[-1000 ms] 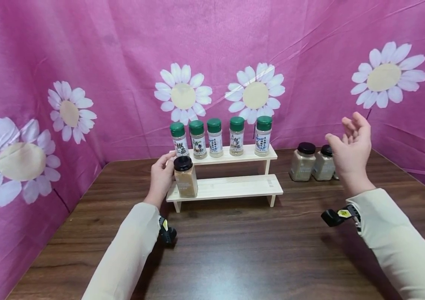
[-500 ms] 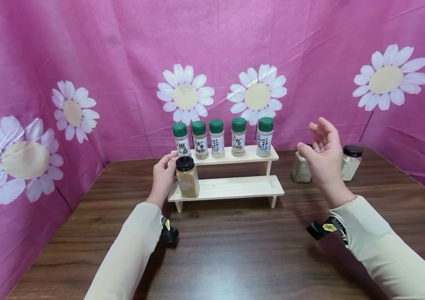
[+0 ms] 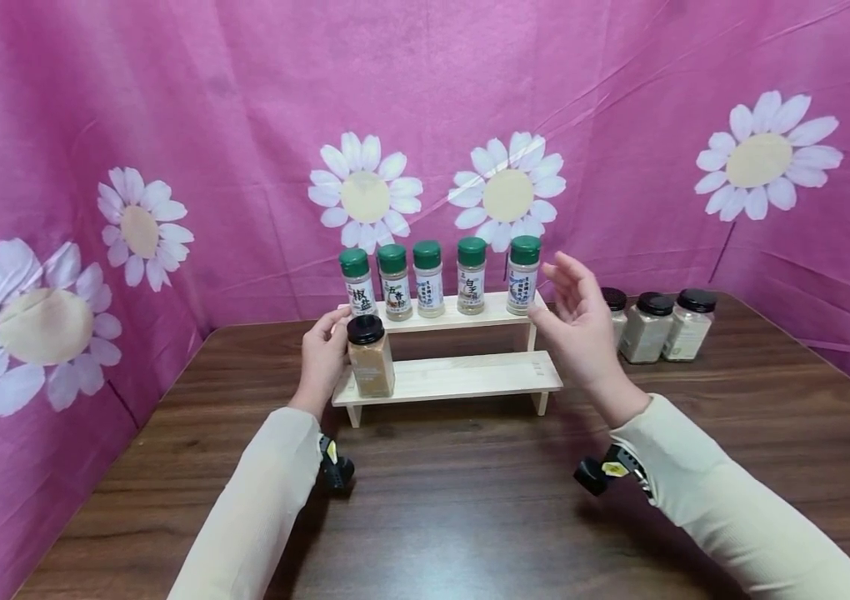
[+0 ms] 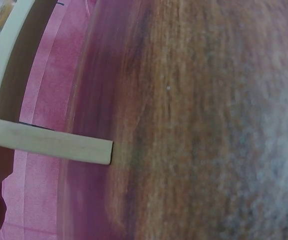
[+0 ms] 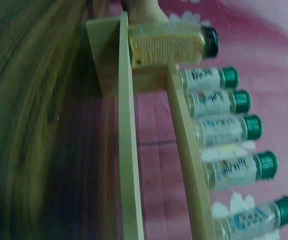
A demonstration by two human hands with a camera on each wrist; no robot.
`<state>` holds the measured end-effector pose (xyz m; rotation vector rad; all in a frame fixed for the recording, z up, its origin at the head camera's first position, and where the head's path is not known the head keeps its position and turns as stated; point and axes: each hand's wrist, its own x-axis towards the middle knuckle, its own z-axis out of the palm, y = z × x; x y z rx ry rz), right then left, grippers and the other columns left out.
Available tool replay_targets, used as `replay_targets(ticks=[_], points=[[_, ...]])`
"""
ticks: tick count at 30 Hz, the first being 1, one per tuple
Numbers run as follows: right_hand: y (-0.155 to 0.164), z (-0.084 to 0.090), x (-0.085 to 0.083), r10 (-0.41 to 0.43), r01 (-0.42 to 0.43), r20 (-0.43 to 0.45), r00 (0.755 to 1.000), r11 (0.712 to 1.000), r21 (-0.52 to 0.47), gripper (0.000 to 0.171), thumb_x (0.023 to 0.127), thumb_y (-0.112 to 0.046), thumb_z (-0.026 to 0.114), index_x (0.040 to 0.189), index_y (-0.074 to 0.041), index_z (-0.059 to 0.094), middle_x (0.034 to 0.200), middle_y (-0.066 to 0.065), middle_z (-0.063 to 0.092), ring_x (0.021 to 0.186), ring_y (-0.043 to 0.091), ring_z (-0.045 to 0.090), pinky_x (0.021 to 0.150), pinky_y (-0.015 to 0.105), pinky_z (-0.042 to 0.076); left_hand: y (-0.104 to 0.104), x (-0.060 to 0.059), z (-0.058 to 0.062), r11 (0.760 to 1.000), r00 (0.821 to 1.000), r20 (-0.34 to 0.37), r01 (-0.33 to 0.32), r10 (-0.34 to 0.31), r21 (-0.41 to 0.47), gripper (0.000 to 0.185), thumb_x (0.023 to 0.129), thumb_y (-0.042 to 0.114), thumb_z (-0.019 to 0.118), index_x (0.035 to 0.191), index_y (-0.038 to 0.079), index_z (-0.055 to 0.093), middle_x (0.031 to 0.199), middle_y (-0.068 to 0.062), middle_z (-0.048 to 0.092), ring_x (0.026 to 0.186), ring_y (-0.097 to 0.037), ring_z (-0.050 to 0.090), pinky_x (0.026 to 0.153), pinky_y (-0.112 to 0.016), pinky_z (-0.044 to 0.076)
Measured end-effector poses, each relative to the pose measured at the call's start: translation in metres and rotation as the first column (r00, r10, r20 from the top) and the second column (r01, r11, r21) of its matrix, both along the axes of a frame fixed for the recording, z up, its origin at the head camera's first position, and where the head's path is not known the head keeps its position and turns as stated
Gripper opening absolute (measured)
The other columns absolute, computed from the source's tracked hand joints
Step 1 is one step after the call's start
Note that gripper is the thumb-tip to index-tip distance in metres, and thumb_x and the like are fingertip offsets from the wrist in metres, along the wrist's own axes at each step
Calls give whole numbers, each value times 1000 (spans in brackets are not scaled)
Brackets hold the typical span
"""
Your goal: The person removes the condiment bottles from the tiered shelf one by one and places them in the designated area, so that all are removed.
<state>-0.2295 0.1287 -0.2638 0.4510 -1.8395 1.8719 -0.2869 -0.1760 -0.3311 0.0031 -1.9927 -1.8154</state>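
Note:
A two-tier wooden spice rack (image 3: 470,377) stands on the table. My left hand (image 3: 322,362) holds its left end, the fingertips partly hidden behind a black-lidded jar of brown powder (image 3: 372,367) on the lower tier. Only a bit of that hand shows at the left wrist view's edge, against the rack's end. Along the upper tier stand several green-capped spice bottles, the rightmost (image 3: 523,279) at the right end. Close beside that bottle is my right hand (image 3: 582,325), its fingers spread in a loose curve with nothing gripped. Whether it touches the rack, I cannot tell.
To the right of the rack, black-lidded jars stand on the dark wooden table (image 3: 432,517): a pale one (image 3: 689,327), a greyish one (image 3: 647,329), and another (image 3: 616,312) partly behind my right hand. A pink flowered cloth (image 3: 245,167) hangs behind.
My right hand has moved left, from in front of the black-lidded jars to the rack's right end. My left hand has stayed at the left end.

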Motion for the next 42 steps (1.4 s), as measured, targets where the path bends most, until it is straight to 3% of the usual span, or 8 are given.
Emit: replay_targets(ticks=[4, 11, 19, 27, 36, 42], points=[[-13, -2, 1, 55, -55, -12, 998, 998, 9, 65, 77, 18, 54, 137, 4, 31, 132, 23, 43, 128, 27, 38, 109, 25, 25, 0, 0, 0, 1000, 1000, -4, 6, -6, -9, 28, 92, 12, 50, 116, 4, 63, 105, -13, 63, 57, 2, 51, 53, -16, 44], [-36, -8, 4, 148, -146, -9, 989, 985, 95, 66, 77, 16, 57, 137, 3, 33, 135, 22, 44, 129, 25, 38, 110, 28, 24, -2, 0, 2, 1000, 1000, -10, 9, -9, 14, 28, 93, 12, 50, 116, 5, 63, 102, -12, 63, 55, 0, 51, 50, -17, 44], [-67, -21, 12, 256, -255, -3, 967, 963, 85, 66, 76, 16, 58, 136, 6, 33, 132, 26, 44, 130, 27, 37, 109, 30, 25, -1, 1, -2, 999, 999, 15, 28, -28, 41, 28, 93, 12, 50, 117, 5, 62, 108, -15, 62, 58, 0, 54, 53, -18, 47], [-91, -36, 9, 293, -297, 51, 955, 949, 109, 65, 76, 12, 59, 136, 4, 35, 134, 27, 43, 130, 30, 38, 110, 35, 25, -1, 0, -3, 998, 999, 5, 46, -46, 49, 28, 94, 13, 50, 117, 5, 62, 103, -13, 63, 58, 0, 54, 53, -18, 47], [-116, -47, 4, 293, -307, 132, 947, 946, 107, 66, 79, 0, 67, 137, 0, 36, 133, 21, 47, 127, 28, 40, 109, 36, 26, 1, -1, -4, 998, 1000, -9, 22, -22, 50, 27, 93, 12, 51, 116, 5, 63, 94, -8, 63, 56, -1, 52, 51, -18, 45], [-128, -51, 3, 283, -306, 198, 938, 947, 99, 70, 78, -7, 71, 138, -3, 37, 135, 17, 47, 128, 26, 40, 110, 38, 25, 0, 0, -4, 1000, 1000, -6, 1, -1, 17, 28, 93, 13, 50, 117, 5, 63, 103, -15, 63, 59, 0, 53, 54, -17, 45]])
